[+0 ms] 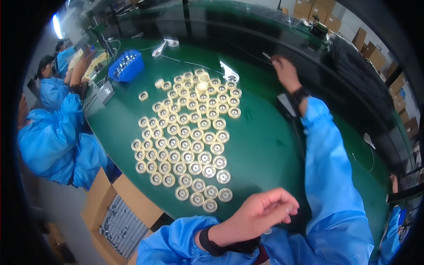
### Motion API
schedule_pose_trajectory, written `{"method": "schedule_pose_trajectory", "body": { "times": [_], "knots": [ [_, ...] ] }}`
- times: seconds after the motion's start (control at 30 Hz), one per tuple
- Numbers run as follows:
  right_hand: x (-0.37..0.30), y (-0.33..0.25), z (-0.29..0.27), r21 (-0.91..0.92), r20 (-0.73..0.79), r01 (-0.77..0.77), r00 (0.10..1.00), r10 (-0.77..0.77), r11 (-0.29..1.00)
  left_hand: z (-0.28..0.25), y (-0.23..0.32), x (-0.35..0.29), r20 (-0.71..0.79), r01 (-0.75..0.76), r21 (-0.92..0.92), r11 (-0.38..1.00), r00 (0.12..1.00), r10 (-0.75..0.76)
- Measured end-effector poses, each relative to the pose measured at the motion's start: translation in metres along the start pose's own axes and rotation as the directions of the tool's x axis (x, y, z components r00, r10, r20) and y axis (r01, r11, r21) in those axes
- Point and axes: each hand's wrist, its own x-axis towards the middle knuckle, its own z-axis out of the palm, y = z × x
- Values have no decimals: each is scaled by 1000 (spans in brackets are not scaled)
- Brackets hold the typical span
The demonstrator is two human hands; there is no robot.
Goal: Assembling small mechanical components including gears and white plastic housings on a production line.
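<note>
My left hand (pixel 258 215) is over the near edge of the green table, fingers curled in toward the thumb. Anything inside them is too small or hidden to name. Reaching far across to the right, my right hand (pixel 288 75) has its fingers bent near the dark rail, beside a small white tip (pixel 266 55) with a thin wire close by. Whatever those fingers grip cannot be made out. Many cream toothed gears (pixel 196 146) with metal centres lie flat in loose rows left of my hands. A few cream rings (pixel 202 86) are on top of the far gears.
A blue bin (pixel 126 66) of metal parts stands far left, near a co-worker in a blue smock (pixel 55 137). An open cardboard box (pixel 97 201) with rows of metal parts is at lower left. White fittings (pixel 229 73) with cords lie along the far side.
</note>
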Motion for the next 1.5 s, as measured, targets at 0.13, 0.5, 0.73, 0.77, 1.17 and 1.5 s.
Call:
{"method": "schedule_pose_trajectory", "body": {
  "times": [0.13,0.5,0.73,0.77,1.17,1.5],
  "knots": [
    [-70,-140,-125,449,167,-100,986,26,888,4,-3,9,-113,-110,-26,994,988,107],
    [-214,-274,-244,-98,466,409,824,-322,907,49,-33,23,-20,-366,-126,922,930,366],
    [-174,-240,-231,563,297,-305,942,156,768,57,-39,25,26,-302,-157,940,951,309],
    [-178,-249,-219,600,329,-270,941,74,753,59,-41,27,44,-296,-156,942,951,306],
    [-189,-238,-244,484,774,-735,612,159,475,42,-40,37,-245,-473,-36,880,858,452],
    [-211,-262,-292,136,522,19,848,-88,990,54,-51,41,-97,-319,9,948,943,319]
  ]
}}
